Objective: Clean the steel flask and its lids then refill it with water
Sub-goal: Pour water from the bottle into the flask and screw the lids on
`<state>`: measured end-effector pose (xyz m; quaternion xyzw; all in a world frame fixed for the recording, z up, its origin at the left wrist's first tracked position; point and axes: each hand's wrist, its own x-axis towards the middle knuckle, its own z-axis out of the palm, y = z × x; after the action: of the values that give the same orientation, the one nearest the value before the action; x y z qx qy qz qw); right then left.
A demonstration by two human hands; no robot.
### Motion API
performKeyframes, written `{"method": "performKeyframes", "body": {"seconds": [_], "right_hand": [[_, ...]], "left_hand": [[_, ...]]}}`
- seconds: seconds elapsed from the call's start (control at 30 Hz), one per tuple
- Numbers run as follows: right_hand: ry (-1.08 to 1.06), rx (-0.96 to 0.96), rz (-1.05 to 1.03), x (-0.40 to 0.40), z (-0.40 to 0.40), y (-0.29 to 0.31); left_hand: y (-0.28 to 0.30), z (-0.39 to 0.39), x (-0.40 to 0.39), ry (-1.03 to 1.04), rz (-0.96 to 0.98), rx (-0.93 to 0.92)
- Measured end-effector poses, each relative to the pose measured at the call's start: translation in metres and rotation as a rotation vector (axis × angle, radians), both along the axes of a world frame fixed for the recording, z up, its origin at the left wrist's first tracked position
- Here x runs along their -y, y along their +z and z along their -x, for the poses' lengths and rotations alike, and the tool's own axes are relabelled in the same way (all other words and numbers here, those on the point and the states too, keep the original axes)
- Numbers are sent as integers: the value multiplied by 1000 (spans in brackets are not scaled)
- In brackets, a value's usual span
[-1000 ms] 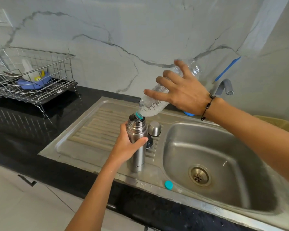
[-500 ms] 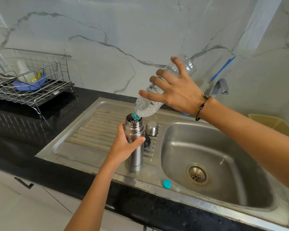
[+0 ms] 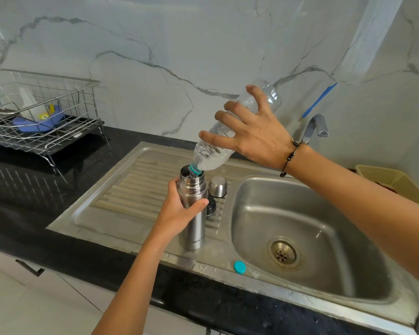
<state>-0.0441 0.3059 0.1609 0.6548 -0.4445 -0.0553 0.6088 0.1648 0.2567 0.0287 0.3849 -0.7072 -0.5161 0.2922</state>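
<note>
Left hand [image 3: 179, 211] grips the steel flask [image 3: 194, 213] on the sink drainboard [image 3: 121, 201]; right hand [image 3: 254, 134] clasps the plastic bottle [image 3: 230, 131] tilted above, marble wall [image 3: 155, 44] behind.

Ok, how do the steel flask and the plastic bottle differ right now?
The steel flask stands upright on the drainboard, gripped by the left hand; the plastic bottle is tilted neck-down in the air, held by the right hand. The flask is opaque metal, the bottle clear and crinkled. Both are uncapped, and the bottle's mouth sits at the flask's opening.
</note>
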Motion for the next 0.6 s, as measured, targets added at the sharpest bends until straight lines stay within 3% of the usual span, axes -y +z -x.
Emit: {"method": "performKeyframes", "body": {"seconds": [0.6], "right_hand": [[7, 55, 3, -4, 3, -6]], "left_hand": [[0, 1, -1, 10, 2, 7]]}}
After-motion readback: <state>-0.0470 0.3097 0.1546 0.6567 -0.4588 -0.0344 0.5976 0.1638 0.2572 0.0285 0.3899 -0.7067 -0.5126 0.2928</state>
